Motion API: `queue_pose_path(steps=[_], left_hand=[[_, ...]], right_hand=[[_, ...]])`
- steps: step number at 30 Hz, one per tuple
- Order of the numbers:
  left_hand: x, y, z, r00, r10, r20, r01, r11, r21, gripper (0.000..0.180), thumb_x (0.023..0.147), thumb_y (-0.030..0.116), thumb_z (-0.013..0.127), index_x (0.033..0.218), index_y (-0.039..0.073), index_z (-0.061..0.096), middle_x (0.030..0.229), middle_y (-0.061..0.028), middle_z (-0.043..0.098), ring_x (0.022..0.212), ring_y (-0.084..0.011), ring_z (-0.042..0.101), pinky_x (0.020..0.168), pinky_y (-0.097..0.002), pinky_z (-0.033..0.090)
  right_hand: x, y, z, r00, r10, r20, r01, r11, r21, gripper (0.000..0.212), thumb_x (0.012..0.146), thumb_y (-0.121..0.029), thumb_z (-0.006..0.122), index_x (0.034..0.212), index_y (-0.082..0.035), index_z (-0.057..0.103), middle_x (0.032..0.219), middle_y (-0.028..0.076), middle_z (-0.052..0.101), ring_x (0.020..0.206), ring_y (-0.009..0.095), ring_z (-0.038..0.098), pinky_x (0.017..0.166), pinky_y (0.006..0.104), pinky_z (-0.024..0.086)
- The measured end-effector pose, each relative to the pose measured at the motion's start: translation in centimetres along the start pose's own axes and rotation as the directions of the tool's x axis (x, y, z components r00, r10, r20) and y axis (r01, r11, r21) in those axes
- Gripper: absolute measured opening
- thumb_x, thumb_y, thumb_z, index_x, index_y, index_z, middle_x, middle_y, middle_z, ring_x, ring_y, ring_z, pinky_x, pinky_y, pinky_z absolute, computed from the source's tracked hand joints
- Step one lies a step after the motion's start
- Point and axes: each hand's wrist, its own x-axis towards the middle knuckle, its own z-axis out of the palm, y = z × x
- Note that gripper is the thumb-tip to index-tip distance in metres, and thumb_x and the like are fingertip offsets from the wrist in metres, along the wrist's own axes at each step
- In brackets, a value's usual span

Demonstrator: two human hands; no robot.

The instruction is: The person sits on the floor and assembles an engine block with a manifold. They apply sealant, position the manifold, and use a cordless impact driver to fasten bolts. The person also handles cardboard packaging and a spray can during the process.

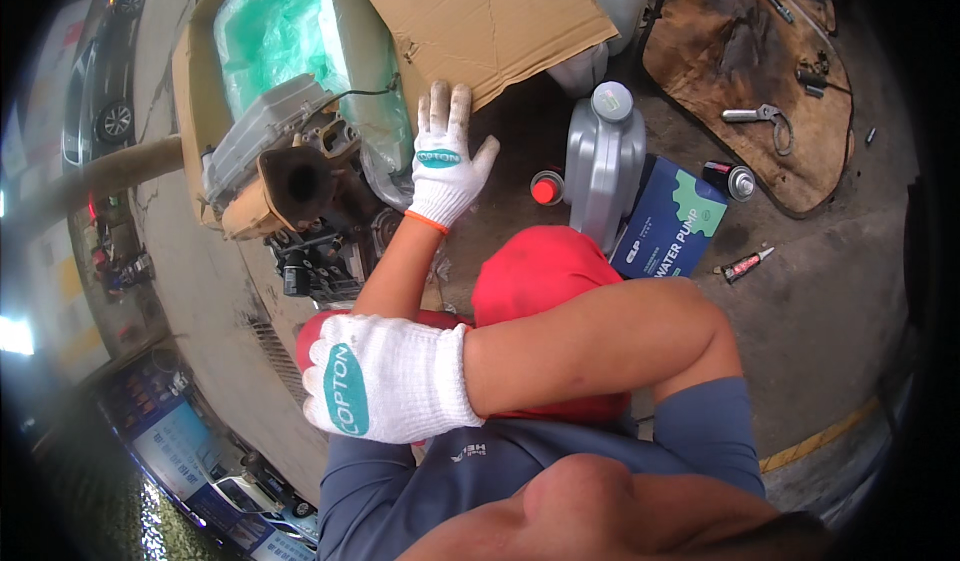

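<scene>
My left hand (447, 161), in a white knitted glove with an orange cuff edge, reaches forward. Its fingers are straight and the thumb stands apart; its fingertips overlap the edge of a cardboard flap (480, 31), and whether they press on it is unclear. Across my left arm lies my right hand (395, 379), gloved likewise, back upward. Its fingers curl down out of sight by my red trouser knee (540, 271), so anything in them is hidden. Left of my left hand sit a grey plastic cover (262, 126) and a tan metal housing (262, 196) with a round dark opening.
A cardboard box (190, 101) holds a foam tub with green plastic (290, 41). To the right stand a silver jug (607, 156), a red-capped can (546, 191), a blue carton (672, 223) and a tube (745, 264). A strap wrench (765, 119) rests on stained cardboard (725, 61).
</scene>
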Motion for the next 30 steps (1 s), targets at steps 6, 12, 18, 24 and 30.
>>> queue_pose_path(steps=[6, 12, 18, 24, 30], left_hand=[[0.5, -1.0, -4.7, 0.985, -0.014, 0.172, 0.000, 0.996, 0.084, 0.081, 0.090, 0.027, 0.079, 0.162, 0.011, 0.046, 0.168, -0.0258, 0.040, 0.151, -0.0529, 0.042, 0.122, -0.0556, 0.043], [0.0, -1.0, -6.1, 0.980, 0.021, 0.197, -0.036, 0.997, 0.073, 0.079, 0.090, 0.026, 0.080, 0.160, 0.008, 0.048, 0.165, -0.0285, 0.042, 0.150, -0.0486, 0.045, 0.122, -0.0532, 0.042], [-1.1, -0.9, -12.3, 0.946, 0.200, 0.256, -0.249, 0.953, 0.175, 0.062, 0.090, 0.020, 0.078, 0.149, 0.010, 0.059, 0.155, -0.0181, 0.057, 0.143, -0.0410, 0.055, 0.115, -0.0522, 0.049], [-1.8, -3.9, -21.1, 0.961, 0.275, -0.026, -0.253, 0.912, 0.323, 0.041, 0.087, 0.012, 0.082, 0.127, 0.008, 0.072, 0.135, -0.0115, 0.071, 0.130, -0.0353, 0.065, 0.111, -0.0491, 0.053], [-1.7, -9.6, -21.7, 0.976, -0.096, -0.194, 0.119, 0.986, 0.116, 0.057, 0.097, 0.022, 0.078, 0.147, 0.001, 0.059, 0.132, -0.0244, 0.070, 0.120, -0.0432, 0.068, 0.103, -0.0484, 0.054]], right_hand=[[-0.4, 0.2, 0.5, 1.000, 0.014, -0.004, -0.014, 0.999, -0.032, 0.018, 0.088, -0.019, 0.070, 0.098, -0.007, 0.078, 0.093, 0.013, 0.077, 0.086, 0.032, 0.075, 0.071, 0.0476, 0.054], [0.1, 0.1, 0.9, 0.999, 0.038, 0.016, -0.037, 0.995, -0.089, 0.012, 0.089, -0.018, 0.068, 0.092, -0.010, 0.076, 0.089, 0.008, 0.074, 0.087, 0.027, 0.072, 0.079, 0.0411, 0.053], [0.5, 0.2, 1.0, 0.997, 0.075, 0.033, -0.073, 0.996, -0.048, 0.010, 0.088, -0.018, 0.066, 0.084, -0.011, 0.072, 0.082, 0.006, 0.069, 0.081, 0.027, 0.070, 0.074, 0.0403, 0.052], [0.8, 1.9, 1.3, 0.994, 0.085, -0.065, -0.086, 0.996, -0.017, 0.009, 0.083, -0.020, 0.067, 0.087, -0.012, 0.068, 0.078, 0.006, 0.064, 0.077, 0.028, 0.067, 0.069, 0.0414, 0.052], [0.9, 3.4, 0.2, 0.986, 0.165, 0.011, -0.164, 0.984, -0.063, 0.018, 0.082, -0.024, 0.068, 0.092, -0.009, 0.063, 0.079, 0.005, 0.059, 0.078, 0.027, 0.064, 0.069, 0.0409, 0.053]])
